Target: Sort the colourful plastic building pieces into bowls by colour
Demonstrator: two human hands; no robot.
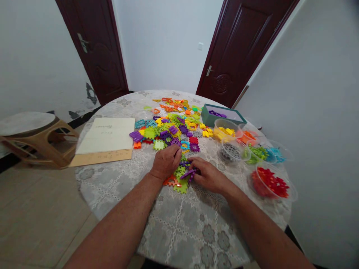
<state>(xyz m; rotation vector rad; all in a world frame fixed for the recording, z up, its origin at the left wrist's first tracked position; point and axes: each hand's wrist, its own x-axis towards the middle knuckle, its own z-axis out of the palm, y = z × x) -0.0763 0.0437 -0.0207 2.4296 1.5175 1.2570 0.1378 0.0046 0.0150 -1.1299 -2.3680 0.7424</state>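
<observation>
My right hand (206, 174) is closed around purple interlocking plastic pieces (188, 174), pinched between thumb and fingers just above the tablecloth. Close by on its left, my left hand (167, 161) is curled at the near edge of the pile of mixed building pieces (168, 131). Its fingertips face away, so anything in them is hidden. Between and below the hands lie a lime-green piece (181, 186) and an orange piece (170, 182). Red and purple square pieces (193, 140) rest just beyond the hands.
Clear tubs hold sorted pieces at the right: red (273, 183), grey (231, 151), yellow (225, 131), green, blue and orange. A green box (209, 118) behind them contains purple pieces. An open notebook (108, 135) lies at the left; a stool (30, 125) stands beyond the table.
</observation>
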